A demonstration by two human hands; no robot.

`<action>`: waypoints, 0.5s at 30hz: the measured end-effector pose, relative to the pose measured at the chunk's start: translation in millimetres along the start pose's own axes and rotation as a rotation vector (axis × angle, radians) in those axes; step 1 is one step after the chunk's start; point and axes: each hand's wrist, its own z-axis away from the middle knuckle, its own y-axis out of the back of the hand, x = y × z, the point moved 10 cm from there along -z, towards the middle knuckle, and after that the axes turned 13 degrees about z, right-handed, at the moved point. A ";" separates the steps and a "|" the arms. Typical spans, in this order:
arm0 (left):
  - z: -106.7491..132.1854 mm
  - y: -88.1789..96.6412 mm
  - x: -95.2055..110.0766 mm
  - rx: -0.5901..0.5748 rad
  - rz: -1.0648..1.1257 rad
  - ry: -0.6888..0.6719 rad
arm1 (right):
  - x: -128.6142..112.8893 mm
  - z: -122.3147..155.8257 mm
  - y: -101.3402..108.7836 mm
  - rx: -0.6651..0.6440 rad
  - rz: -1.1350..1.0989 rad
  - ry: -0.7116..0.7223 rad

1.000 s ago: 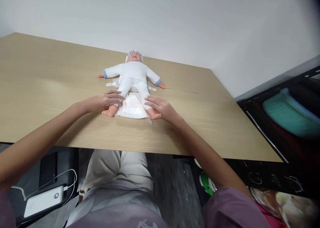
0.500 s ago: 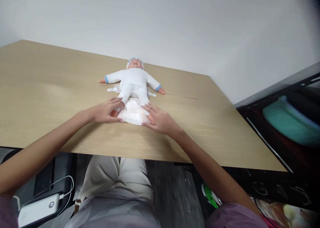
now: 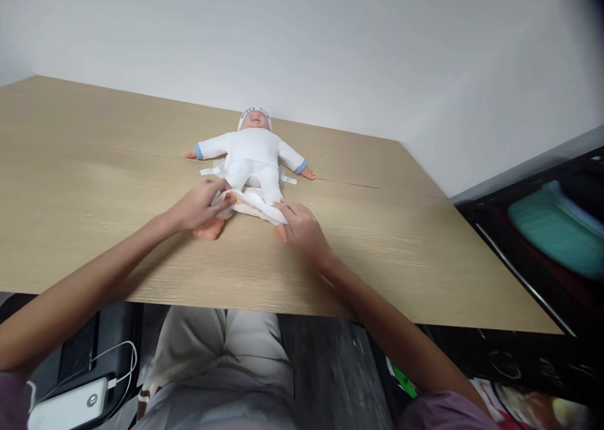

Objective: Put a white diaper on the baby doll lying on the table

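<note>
A baby doll (image 3: 252, 147) in a white suit with blue cuffs and a white cap lies on its back, feet toward me. Between its legs the front part of a white diaper (image 3: 257, 204) is lifted and folded up toward the body. My left hand (image 3: 201, 203) is closed on the diaper's left front corner, above the doll's foot (image 3: 210, 229). On the other side, my right hand (image 3: 304, 228) pinches the right front corner beside the other leg. The diaper's tabs (image 3: 210, 171) stick out on both sides at the doll's waist.
The doll rests on a wooden table (image 3: 108, 197) against a white wall (image 3: 302, 46). A teal object (image 3: 559, 228) sits on a dark unit to the right. Below the table's near edge, a white power bank (image 3: 70, 405) with a cable lies on a black surface.
Both hands have taken hold of the diaper's front corners and raised its front edge from the table toward the doll's body. The doll's feet now show below it.
</note>
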 end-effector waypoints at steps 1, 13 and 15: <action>-6.1 4.8 -1.2 0.019 0.042 0.010 | 4.7 -5.4 2.5 0.013 -0.023 -0.029; -133.4 47.6 -54.8 0.437 0.417 0.017 | 117.8 -144.2 -45.9 0.174 -0.619 -0.500; -146.6 41.5 -72.8 0.447 0.565 0.117 | 128.6 -160.6 -70.5 0.102 -0.837 -0.553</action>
